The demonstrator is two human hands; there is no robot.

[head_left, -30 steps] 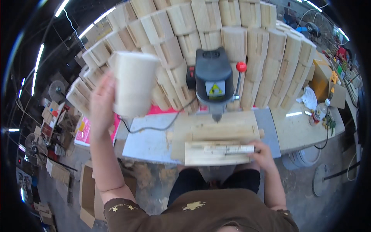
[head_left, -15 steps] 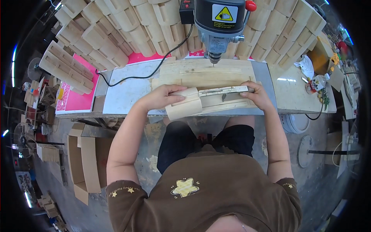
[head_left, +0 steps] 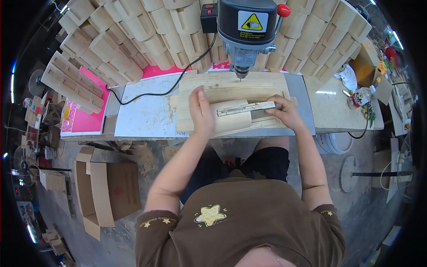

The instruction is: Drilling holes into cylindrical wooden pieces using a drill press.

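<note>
A pale curved wooden piece lies on the wooden board on the bench. A narrow whitish strip with dark marks runs into the slot along its top and sticks out on the right. My left hand is flat, fingers straight and pointing away from me, its palm side against the left end of the wooden piece. With thumb and fingers my right hand pinches the strip's right end. Just beyond, the drill press points its thin bit down at the board.
Stacked slotted wooden pieces line the back of the bench. A black cable crosses the left side. On the right are a bottle and white cloth. An open cardboard box stands on the floor at left.
My left hand has gone from gripping the wooden piece to pressing flat on its end. The piece has slid right over the strip, which now sits deeper in the slot.
</note>
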